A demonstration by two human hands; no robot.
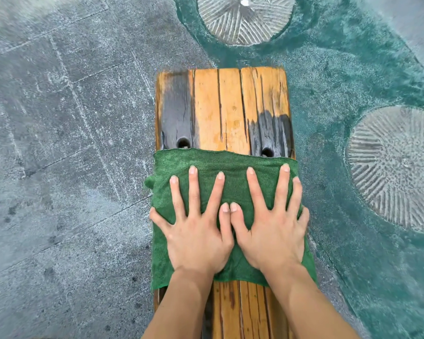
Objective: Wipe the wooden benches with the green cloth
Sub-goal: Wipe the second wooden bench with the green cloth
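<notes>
A wooden bench (218,106) of orange planks with dark weathered patches and two round holes runs away from me down the middle of the view. A green cloth (233,160) lies spread across its full width, its edges hanging over both sides. My left hand (196,231) presses flat on the cloth's left half with fingers straight and spread. My right hand (272,231) presses flat on the right half the same way. The two thumbs touch at the cloth's middle. Bare planks show beyond the cloth and below my wrists.
Grey stone paving (59,143) lies left of the bench. Teal ground (340,106) lies to the right, with a round grooved millstone (245,18) at the far end and another millstone (397,167) at the right.
</notes>
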